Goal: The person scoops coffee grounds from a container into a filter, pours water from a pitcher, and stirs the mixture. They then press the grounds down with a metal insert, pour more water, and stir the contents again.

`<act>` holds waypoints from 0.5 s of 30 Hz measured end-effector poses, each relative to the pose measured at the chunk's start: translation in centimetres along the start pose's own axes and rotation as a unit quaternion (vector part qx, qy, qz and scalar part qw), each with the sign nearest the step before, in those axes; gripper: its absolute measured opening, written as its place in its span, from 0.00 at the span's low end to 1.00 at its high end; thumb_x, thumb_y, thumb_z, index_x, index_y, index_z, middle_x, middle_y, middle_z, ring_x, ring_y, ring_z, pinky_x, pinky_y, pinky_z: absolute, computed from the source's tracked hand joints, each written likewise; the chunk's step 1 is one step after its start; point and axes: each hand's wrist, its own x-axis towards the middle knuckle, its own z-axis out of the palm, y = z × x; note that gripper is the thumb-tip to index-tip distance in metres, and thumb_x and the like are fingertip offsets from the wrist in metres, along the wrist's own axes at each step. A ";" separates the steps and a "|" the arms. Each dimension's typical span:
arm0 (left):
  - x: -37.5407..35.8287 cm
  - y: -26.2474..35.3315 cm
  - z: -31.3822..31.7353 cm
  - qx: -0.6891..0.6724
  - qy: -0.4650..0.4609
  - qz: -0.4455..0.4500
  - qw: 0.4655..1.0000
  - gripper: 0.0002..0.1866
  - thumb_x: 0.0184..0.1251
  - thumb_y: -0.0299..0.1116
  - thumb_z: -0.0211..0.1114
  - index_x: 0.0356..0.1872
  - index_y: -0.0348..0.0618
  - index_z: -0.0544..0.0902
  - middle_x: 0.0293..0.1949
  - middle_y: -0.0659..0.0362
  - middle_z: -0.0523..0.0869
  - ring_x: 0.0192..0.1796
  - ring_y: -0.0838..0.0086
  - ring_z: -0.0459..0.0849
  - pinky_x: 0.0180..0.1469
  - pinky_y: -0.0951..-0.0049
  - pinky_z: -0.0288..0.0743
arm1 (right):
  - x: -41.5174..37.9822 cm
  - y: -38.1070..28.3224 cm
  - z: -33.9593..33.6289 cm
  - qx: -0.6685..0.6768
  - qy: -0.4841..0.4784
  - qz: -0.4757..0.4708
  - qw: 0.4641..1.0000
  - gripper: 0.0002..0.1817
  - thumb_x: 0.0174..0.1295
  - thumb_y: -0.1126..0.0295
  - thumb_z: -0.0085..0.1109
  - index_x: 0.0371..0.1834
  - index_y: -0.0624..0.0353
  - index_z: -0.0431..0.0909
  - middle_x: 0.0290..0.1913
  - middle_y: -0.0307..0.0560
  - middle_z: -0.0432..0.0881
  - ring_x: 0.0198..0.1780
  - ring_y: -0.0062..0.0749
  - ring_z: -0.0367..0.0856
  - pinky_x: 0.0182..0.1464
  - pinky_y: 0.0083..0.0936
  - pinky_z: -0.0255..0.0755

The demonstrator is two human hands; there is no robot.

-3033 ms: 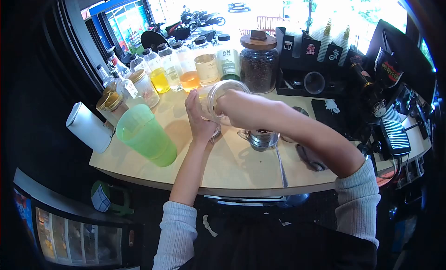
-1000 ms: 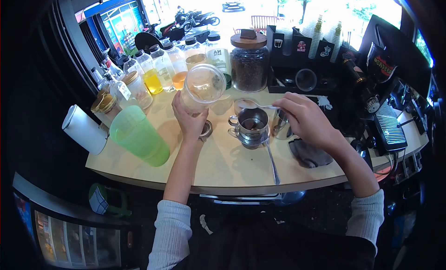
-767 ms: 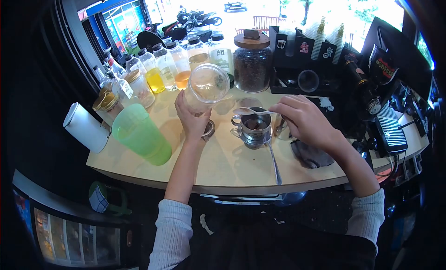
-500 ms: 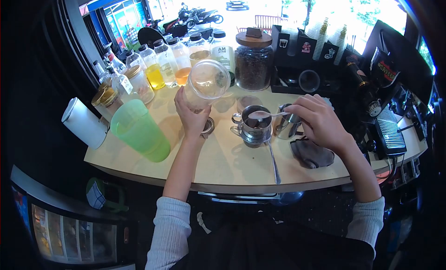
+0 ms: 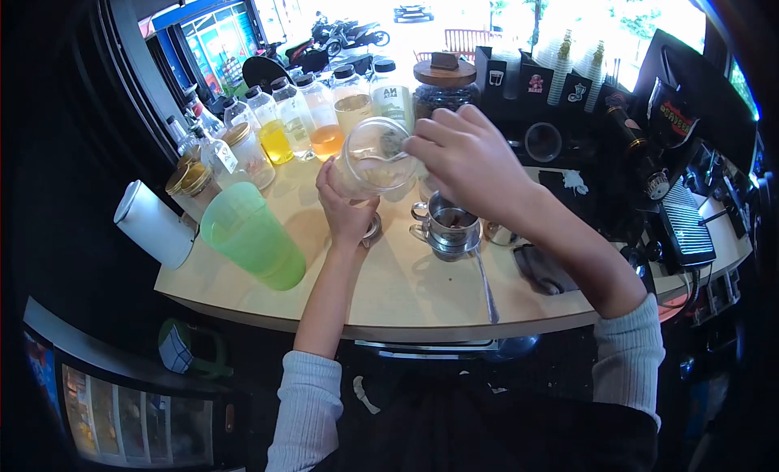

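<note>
Hands: left [image 5: 345, 208] tilts jar [image 5: 375, 157], right [image 5: 466, 159] spoons inside

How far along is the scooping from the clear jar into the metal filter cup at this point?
Done: dark grounds already sit in the metal filter cup. In hand: the left hand tilts the clear jar while the right hand dips a spoon into it. Left: that spoonful has not reached the cup, and the jar is uncapped.

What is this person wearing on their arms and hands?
Both arms wear a pale, ribbed knit top, its sleeves pushed up so the forearms are bare. The left sleeve and right sleeve end in soft bunched cuffs. The left hand and right hand are bare; no gloves, watch or rings show.
</note>
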 end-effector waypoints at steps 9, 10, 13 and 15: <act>-0.1 0.3 0.1 -0.028 -0.044 -0.050 0.997 0.53 0.36 0.28 0.79 0.67 0.42 0.55 0.62 0.46 0.65 0.65 0.57 0.68 0.67 0.61 0.66 | 1.9 -0.1 2.8 0.032 0.042 0.001 0.999 0.11 0.51 0.75 0.58 0.39 0.59 0.80 0.43 0.42 0.79 0.48 0.32 0.76 0.49 0.31 0.68; -0.1 0.2 0.2 -0.050 -0.049 -0.059 0.996 0.53 0.36 0.28 0.79 0.67 0.40 0.55 0.62 0.46 0.66 0.65 0.57 0.68 0.67 0.61 0.65 | 1.5 -0.1 2.3 0.048 0.060 0.015 0.997 0.11 0.51 0.75 0.57 0.39 0.59 0.80 0.44 0.43 0.79 0.48 0.33 0.76 0.49 0.31 0.68; -0.2 -0.2 0.3 -0.061 -0.056 -0.064 0.995 0.52 0.37 0.29 0.80 0.66 0.38 0.57 0.61 0.45 0.68 0.64 0.58 0.69 0.66 0.62 0.66 | -0.3 0.4 0.3 0.089 0.031 0.074 0.993 0.10 0.55 0.75 0.59 0.41 0.59 0.79 0.48 0.43 0.77 0.49 0.37 0.77 0.52 0.33 0.69; 0.3 0.1 0.6 -0.053 -0.059 -0.055 0.995 0.52 0.37 0.30 0.80 0.65 0.36 0.57 0.60 0.46 0.69 0.63 0.58 0.70 0.65 0.62 0.67 | -2.2 0.9 -0.6 0.091 0.036 0.095 0.991 0.09 0.55 0.75 0.59 0.40 0.59 0.78 0.48 0.43 0.77 0.49 0.37 0.76 0.51 0.33 0.68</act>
